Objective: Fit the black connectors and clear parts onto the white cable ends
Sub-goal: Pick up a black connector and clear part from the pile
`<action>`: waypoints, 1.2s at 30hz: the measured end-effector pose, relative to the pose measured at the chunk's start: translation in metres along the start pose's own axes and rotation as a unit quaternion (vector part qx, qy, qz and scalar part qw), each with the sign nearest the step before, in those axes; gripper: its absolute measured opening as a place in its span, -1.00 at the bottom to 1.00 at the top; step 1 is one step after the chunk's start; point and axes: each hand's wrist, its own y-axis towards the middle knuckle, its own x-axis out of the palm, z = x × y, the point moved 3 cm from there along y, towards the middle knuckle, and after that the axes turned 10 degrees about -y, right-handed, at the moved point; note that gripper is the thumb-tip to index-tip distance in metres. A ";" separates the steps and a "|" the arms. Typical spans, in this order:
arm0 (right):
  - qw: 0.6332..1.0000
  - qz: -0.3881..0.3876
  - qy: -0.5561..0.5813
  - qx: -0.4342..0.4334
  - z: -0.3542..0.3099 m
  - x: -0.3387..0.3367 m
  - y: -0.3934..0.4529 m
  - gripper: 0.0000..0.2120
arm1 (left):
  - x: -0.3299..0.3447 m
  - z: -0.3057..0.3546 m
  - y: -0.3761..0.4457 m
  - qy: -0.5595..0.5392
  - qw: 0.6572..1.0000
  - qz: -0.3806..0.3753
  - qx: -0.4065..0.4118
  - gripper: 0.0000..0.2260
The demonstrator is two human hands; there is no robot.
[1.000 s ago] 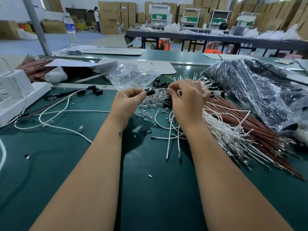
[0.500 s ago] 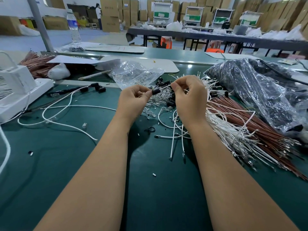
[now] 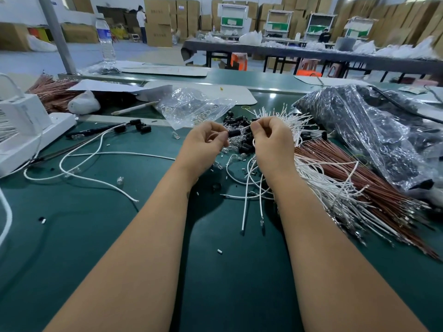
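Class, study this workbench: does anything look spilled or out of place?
Yes. Small clear parts and a white bit lie scattered on the green mat, away from the main pile; they look strayed.

No text, brand or number can be made out with certainty. The water bottle (image 3: 105,39), standing far beyond the fingers (image 3: 260,130) on the left, wears a blue label, but its print is too small to read. The cardboard boxes (image 3: 158,22) stacked far behind the fingers carry dark printed characters that are blurred past reading. The white device (image 3: 24,116) on the worktop (image 3: 96,236), well to the left of the fingers, shows a faint grey marking on its side, also illegible. Green panels on the white racks (image 3: 233,19) in the background show pale patches with no readable words.
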 end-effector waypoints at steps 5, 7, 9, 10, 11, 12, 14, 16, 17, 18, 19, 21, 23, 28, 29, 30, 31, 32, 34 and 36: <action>1.000 -0.027 -0.002 -0.011 -0.001 0.004 -0.004 -0.90 | -0.001 0.004 -0.001 0.073 0.996 0.017 0.055 -0.96; 0.999 -0.028 0.002 -0.016 -0.003 0.005 -0.005 -0.88 | -0.003 0.006 -0.001 0.115 0.989 0.040 0.087 -0.96; 0.999 -0.023 0.014 -0.018 -0.004 0.003 -0.005 -0.86 | -0.004 0.005 -0.001 0.098 0.990 0.057 0.084 -0.93; 0.999 -0.022 0.023 -0.020 -0.005 0.003 -0.004 -0.87 | -0.005 0.004 0.000 0.082 0.992 0.062 0.077 -0.92; 0.999 -0.025 0.033 -0.021 -0.006 0.002 -0.004 -0.89 | -0.007 0.003 0.000 0.068 0.993 0.066 0.070 -0.90; 0.998 -0.030 0.041 -0.022 -0.006 0.002 -0.005 -0.91 | -0.007 0.003 0.001 0.058 0.994 0.069 0.063 -0.89; 0.998 -0.036 0.045 -0.028 -0.007 0.002 -0.005 -0.91 | -0.007 0.001 0.002 0.046 0.995 0.069 0.053 -0.88; 0.998 -0.028 0.035 -0.033 -0.007 0.002 -0.005 -0.90 | -0.007 0.000 0.002 0.036 0.996 0.064 0.045 -0.90; 0.999 -0.022 0.029 -0.036 -0.007 0.001 -0.005 -0.90 | -0.006 0.000 0.001 0.031 0.997 0.059 0.042 -0.90; 0.999 -0.018 0.025 -0.039 -0.007 0.000 -0.005 -0.89 | -0.006 0.001 0.001 0.027 0.997 0.054 0.040 -0.90; 0.999 -0.017 0.025 -0.041 -0.007 0.000 -0.005 -0.89 | -0.005 0.001 0.001 0.024 0.998 0.048 0.038 -0.90; 0.998 -0.017 0.031 -0.043 -0.007 -0.001 -0.005 -0.91 | -0.005 0.002 0.000 0.021 0.999 0.040 0.031 -0.90; 0.998 -0.017 0.041 -0.044 -0.008 -0.001 -0.006 -0.90 | -0.004 0.003 -0.001 0.013 0.999 0.034 0.021 -0.91; 0.998 -0.005 0.024 -0.060 -0.007 -0.001 -0.007 -0.90 | -0.001 0.006 -0.004 0.000 1.000 0.013 0.010 -0.89; 0.998 -0.002 0.015 -0.064 -0.006 -0.001 -0.007 -0.90 | 0.000 0.006 -0.005 0.002 1.000 0.012 0.013 -0.89; 0.998 -0.001 0.007 -0.067 -0.006 0.000 -0.008 -0.90 | -0.001 0.007 -0.005 0.005 1.000 0.012 0.018 -0.90; 0.998 0.000 0.003 -0.071 -0.006 0.000 -0.008 -0.90 | 0.000 0.007 -0.005 0.010 1.000 0.013 0.025 -0.90; 0.997 0.001 -0.002 -0.074 -0.006 0.001 -0.007 -0.90 | 0.000 0.007 -0.005 0.020 0.999 0.017 0.031 -0.92; 0.997 0.002 -0.019 -0.079 -0.005 0.001 -0.007 -0.89 | -0.001 0.005 -0.004 0.051 0.997 0.029 0.041 -0.93; 0.997 0.003 -0.030 -0.075 -0.005 0.001 -0.006 -0.93 | -0.002 0.004 -0.003 0.075 0.995 0.041 0.051 -0.94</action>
